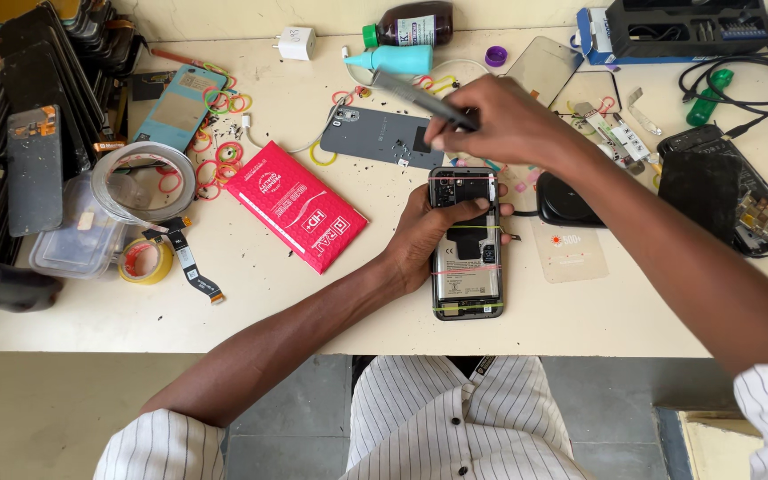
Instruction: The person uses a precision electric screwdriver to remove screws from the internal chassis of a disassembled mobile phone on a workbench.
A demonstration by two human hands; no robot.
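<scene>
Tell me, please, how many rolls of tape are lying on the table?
2: a large clear roll of tape at the left beside the red packet, and a small yellow roll of tape just below it. More could be hidden among the clutter at the left edge.

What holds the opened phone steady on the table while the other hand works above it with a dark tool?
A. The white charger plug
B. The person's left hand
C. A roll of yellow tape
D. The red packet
B: the left hand wraps around the opened phone, while the right hand holds the dark tool above it.
</scene>
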